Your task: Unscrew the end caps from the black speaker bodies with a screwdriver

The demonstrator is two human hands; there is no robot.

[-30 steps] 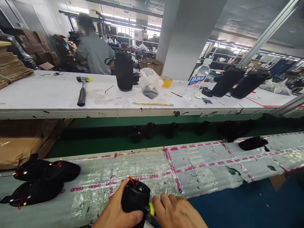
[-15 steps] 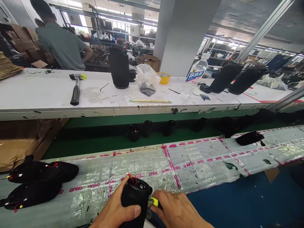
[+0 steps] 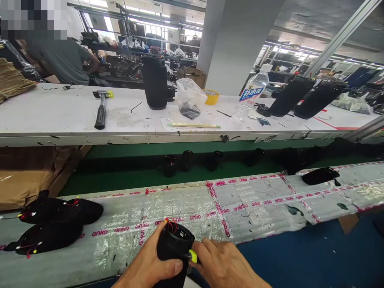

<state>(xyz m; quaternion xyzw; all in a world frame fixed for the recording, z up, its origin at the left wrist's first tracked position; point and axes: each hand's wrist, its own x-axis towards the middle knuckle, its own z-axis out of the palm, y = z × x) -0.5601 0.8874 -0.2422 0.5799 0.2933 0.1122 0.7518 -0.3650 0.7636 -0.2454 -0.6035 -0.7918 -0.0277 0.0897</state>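
Observation:
A black cylindrical housing (image 3: 174,250) stands open end up at the bottom centre, red wires showing at its rim. My left hand (image 3: 153,260) is wrapped round its left side, thumb across the front. At its right side, my right hand (image 3: 220,262) is closed round a tool with a yellow-green part (image 3: 193,256), whose end meets the housing near the rim. Most of the tool is hidden by my fingers. Several similar black housings (image 3: 51,236) with red and yellow connectors lie on the covered bench (image 3: 120,248) at the left.
Beyond is a white table (image 3: 72,116) with a hammer (image 3: 101,114), an upright black cylinder (image 3: 155,84), a plastic bag (image 3: 189,98), a yellow container (image 3: 211,97) and a bottle (image 3: 253,92). Another black housing (image 3: 320,176) lies at the right. A person (image 3: 63,60) is at the back left.
The view has shifted slightly, so the surroundings sit a little further right. Both hands keep hold of the housing and tool; the yellow-green part is slightly lower against the housing.

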